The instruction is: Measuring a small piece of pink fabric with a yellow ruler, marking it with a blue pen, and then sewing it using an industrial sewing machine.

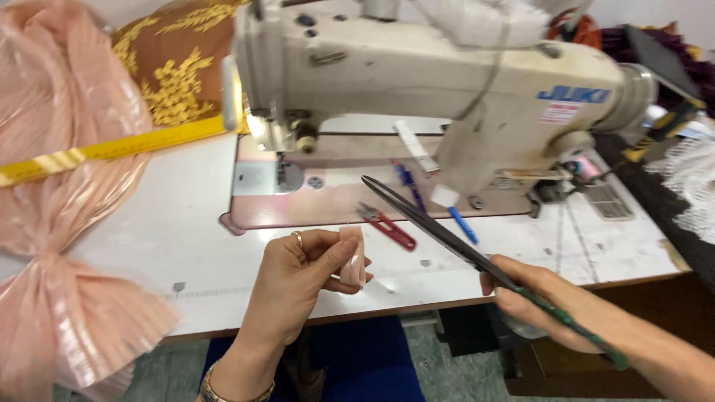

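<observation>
A small folded piece of pink fabric (353, 257) is pinched upright between the thumb and fingers of the left hand (298, 279), above the front edge of the worktop (171, 238). The fingers of this hand are closed firmly on the piece. The right hand (547, 301) is closed around the green handles of long black scissors (439, 227), near the front right corner of the worktop. The blades are seen almost closed and are pointed up and to the left, toward the sewing machine (417, 82), with the tip well above the fabric piece.

The risk is judged to be mainly for the left fingertips: the fabric piece is small, so a blade brought close to it could easily reach the thumb. A slanted or too deep cut could also be made, because the piece is held in the air and is not supported. The red thread snips (387, 225) and the blue pen (463, 225) lying under the blades could be knocked. The large pink pleated fabric (67, 223) at the left edge hangs partly over it and could slide down.
</observation>
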